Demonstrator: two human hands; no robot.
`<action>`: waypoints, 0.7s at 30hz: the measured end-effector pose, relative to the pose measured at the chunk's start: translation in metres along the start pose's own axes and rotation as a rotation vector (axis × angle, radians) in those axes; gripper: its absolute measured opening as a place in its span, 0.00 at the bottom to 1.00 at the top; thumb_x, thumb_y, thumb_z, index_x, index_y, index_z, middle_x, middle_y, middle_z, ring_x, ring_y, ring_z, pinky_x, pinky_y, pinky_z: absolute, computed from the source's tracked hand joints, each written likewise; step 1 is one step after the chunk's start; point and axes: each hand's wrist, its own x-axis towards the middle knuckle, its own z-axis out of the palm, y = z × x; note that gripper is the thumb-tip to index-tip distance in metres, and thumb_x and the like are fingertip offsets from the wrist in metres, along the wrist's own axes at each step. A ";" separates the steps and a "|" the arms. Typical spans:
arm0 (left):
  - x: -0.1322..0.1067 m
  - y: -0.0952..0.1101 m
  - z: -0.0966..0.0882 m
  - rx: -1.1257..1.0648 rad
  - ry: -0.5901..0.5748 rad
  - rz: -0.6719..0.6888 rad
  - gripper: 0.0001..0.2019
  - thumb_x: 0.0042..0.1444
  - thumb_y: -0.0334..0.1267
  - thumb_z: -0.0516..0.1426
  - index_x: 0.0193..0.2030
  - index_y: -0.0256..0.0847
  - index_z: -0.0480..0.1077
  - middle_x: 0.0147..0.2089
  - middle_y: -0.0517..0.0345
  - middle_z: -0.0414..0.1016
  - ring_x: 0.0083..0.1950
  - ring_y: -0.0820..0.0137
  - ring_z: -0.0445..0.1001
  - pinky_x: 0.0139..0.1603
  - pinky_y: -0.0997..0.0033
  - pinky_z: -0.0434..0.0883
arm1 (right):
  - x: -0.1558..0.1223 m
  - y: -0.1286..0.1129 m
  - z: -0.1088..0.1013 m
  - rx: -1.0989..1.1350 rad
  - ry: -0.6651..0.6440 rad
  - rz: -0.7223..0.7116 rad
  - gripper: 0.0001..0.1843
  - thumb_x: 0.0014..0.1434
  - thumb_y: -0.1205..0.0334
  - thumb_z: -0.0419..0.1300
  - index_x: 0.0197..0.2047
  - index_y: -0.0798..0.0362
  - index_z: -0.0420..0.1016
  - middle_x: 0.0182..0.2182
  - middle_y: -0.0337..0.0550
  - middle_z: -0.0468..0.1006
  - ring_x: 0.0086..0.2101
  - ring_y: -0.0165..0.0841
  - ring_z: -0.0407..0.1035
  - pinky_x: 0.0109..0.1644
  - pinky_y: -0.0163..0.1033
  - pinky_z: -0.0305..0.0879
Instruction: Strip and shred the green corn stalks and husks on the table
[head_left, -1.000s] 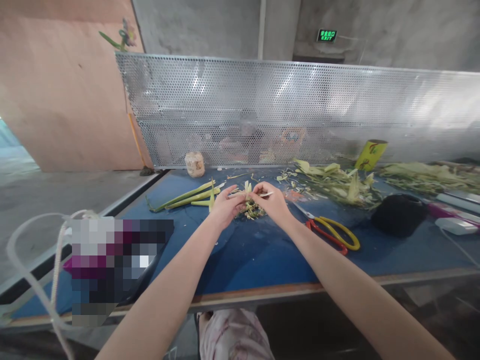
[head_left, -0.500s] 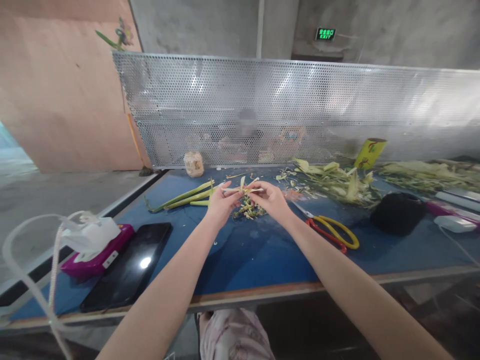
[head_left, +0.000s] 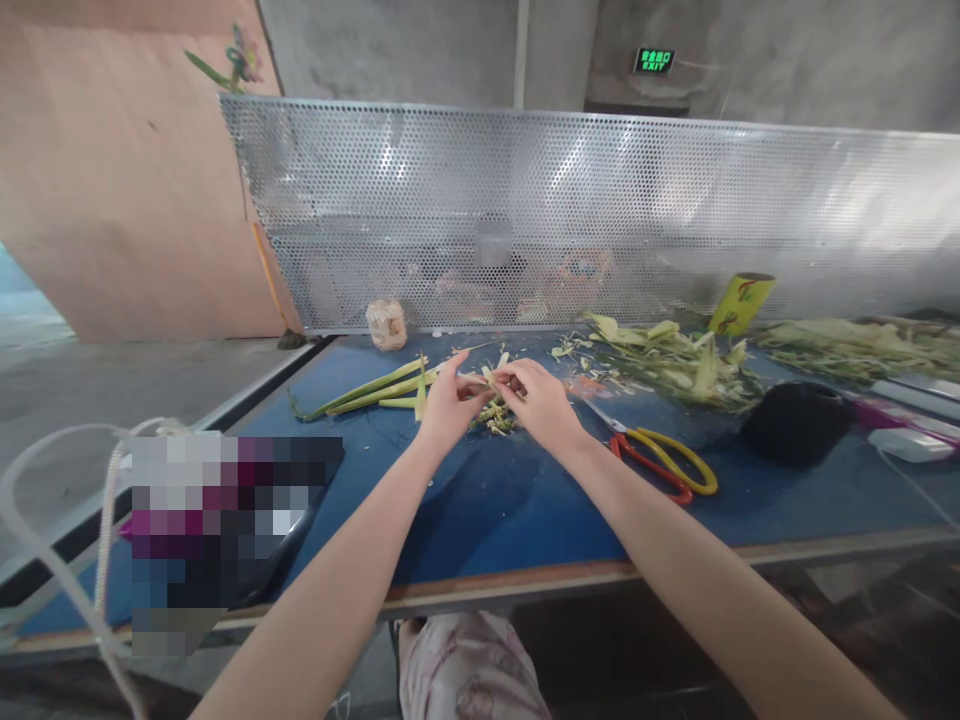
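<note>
Above the blue tabletop [head_left: 510, 540], my left hand [head_left: 448, 402] and my right hand [head_left: 544, 402] meet fingertip to fingertip. Both pinch a pale green plant strip [head_left: 489, 380], partly hidden by the fingers. The left thumb stands up, while its other fingers curl inward. A small heap of yellow-green plant scraps [head_left: 496, 416] lies just under the hands. Long green stalks [head_left: 367, 388] rest beside the left hand. To the right of my right wrist lie scissors [head_left: 664, 462] with one red and one yellow handle.
Leafy plant trimmings [head_left: 682, 370] spread at the back right, near a yellow-green tube [head_left: 741, 303] and a black spool-like bundle [head_left: 796, 425]. A whitish lump [head_left: 387, 325] stands before the perforated metal screen [head_left: 450, 180]. White cables [head_left: 45, 540] loop at the left edge.
My hands have turned slightly and drawn closer around the plant strip; the left thumb now points up. Less of the pale strips shows between the fingers.
</note>
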 end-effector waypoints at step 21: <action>0.002 0.001 -0.006 -0.348 0.015 -0.429 0.05 0.49 0.21 0.52 0.31 0.31 0.65 0.23 0.56 0.70 0.21 0.80 0.68 0.19 0.85 0.63 | 0.002 0.002 -0.016 -0.157 -0.165 -0.175 0.09 0.57 0.62 0.52 0.39 0.52 0.71 0.37 0.45 0.71 0.41 0.33 0.63 0.45 0.38 0.61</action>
